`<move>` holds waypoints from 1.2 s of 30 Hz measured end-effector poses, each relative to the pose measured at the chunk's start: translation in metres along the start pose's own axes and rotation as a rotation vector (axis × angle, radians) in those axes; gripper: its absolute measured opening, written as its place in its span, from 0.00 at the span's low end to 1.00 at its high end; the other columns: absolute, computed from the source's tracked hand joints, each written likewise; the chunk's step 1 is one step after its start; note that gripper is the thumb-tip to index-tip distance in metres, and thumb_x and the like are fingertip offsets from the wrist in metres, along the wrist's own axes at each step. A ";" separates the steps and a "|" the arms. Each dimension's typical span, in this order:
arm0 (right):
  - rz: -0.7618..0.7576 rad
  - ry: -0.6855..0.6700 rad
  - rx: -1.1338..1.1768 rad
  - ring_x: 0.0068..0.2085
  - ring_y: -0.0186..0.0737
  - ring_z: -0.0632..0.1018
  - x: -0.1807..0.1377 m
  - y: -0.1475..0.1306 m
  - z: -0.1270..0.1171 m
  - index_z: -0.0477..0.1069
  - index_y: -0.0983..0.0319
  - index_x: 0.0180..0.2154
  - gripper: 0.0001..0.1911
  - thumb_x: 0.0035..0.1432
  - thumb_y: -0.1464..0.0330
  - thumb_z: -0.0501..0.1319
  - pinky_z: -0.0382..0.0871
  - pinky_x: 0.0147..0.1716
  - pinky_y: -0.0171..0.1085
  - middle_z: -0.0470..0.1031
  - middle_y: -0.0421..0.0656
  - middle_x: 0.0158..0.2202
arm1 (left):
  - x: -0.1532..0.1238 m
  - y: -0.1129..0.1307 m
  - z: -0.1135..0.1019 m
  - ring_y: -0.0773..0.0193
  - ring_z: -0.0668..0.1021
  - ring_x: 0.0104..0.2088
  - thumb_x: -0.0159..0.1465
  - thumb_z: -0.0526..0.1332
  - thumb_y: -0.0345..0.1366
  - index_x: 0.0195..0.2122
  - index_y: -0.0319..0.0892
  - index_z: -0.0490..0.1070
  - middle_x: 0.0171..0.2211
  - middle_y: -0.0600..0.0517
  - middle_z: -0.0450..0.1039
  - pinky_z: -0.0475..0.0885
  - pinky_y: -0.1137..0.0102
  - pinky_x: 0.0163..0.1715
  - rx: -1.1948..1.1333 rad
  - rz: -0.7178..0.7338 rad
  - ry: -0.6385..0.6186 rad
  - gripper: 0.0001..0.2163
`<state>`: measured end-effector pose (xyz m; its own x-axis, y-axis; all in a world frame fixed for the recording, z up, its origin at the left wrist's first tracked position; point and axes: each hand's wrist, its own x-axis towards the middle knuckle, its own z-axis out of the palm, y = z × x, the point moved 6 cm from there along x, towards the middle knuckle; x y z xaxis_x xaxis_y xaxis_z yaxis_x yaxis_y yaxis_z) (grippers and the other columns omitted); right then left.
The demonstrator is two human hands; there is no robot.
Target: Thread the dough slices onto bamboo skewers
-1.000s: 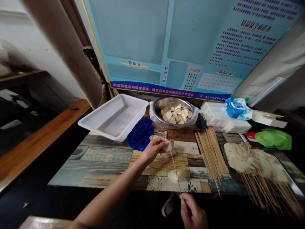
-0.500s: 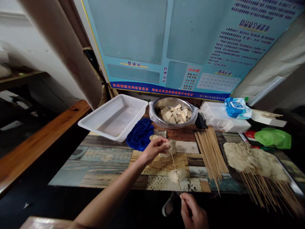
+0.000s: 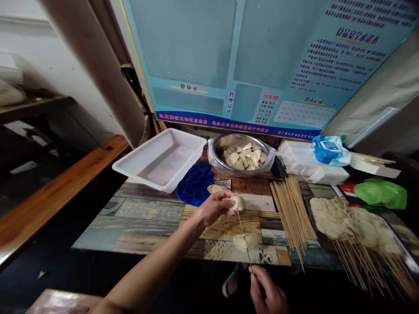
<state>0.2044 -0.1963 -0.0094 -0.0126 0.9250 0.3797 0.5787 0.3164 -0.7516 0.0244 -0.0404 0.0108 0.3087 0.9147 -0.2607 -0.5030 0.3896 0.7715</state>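
My left hand (image 3: 214, 207) pinches a pale slice (image 3: 237, 202) at the tip of a thin bamboo skewer (image 3: 245, 240). My right hand (image 3: 266, 293), near the bottom edge, grips the lower end of that skewer. Another folded pale slice (image 3: 246, 240) sits threaded halfway down the skewer. One loose slice (image 3: 214, 189) lies on the table just beyond my left hand. A steel bowl (image 3: 242, 158) with several more slices stands at the back of the patterned table (image 3: 147, 218).
An empty white tub (image 3: 163, 159) and a blue cloth (image 3: 195, 183) lie left of the bowl. A bundle of bare skewers (image 3: 291, 209) lies to the right, then a tray of finished skewers (image 3: 353, 226). White packs, a blue wipes packet (image 3: 329, 148) and a green bag (image 3: 381, 194) stand behind. A poster board leans against the wall.
My left hand has folded the slice tighter onto the skewer tip. The view has shifted slightly; my right hand has kept its hold.
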 end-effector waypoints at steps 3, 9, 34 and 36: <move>-0.013 -0.013 -0.014 0.31 0.38 0.82 0.000 0.001 0.002 0.75 0.62 0.36 0.18 0.64 0.58 0.51 0.75 0.31 0.28 0.81 0.46 0.31 | -0.003 -0.002 0.003 0.69 0.76 0.27 0.43 0.73 0.33 0.31 0.37 0.72 0.29 0.53 0.73 0.73 0.74 0.28 -0.003 0.000 -0.012 0.15; 0.030 -0.003 -0.039 0.29 0.38 0.82 0.001 0.000 0.002 0.75 0.61 0.35 0.20 0.64 0.57 0.50 0.74 0.27 0.28 0.82 0.46 0.30 | -0.010 0.004 0.008 0.68 0.74 0.28 0.46 0.71 0.38 0.32 0.37 0.72 0.28 0.52 0.72 0.72 0.72 0.29 0.141 0.141 0.001 0.16; -0.076 -0.074 -0.184 0.30 0.38 0.82 0.008 0.001 -0.009 0.72 0.62 0.37 0.15 0.65 0.65 0.48 0.74 0.27 0.27 0.81 0.47 0.30 | -0.001 -0.003 -0.017 0.62 0.72 0.35 0.56 0.61 0.36 0.37 0.42 0.72 0.36 0.48 0.71 0.66 0.68 0.36 0.859 0.407 0.157 0.08; -0.072 -0.082 -0.190 0.30 0.38 0.82 0.007 0.006 -0.011 0.72 0.62 0.37 0.15 0.65 0.64 0.48 0.75 0.27 0.26 0.81 0.46 0.30 | 0.010 0.002 -0.017 0.59 0.71 0.37 0.56 0.59 0.31 0.37 0.42 0.73 0.37 0.46 0.71 0.65 0.64 0.41 1.141 0.508 0.180 0.08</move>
<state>0.2165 -0.1903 -0.0058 -0.1212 0.9179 0.3778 0.7174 0.3441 -0.6058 0.0126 -0.0292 -0.0006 0.1266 0.9704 0.2057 0.4765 -0.2414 0.8454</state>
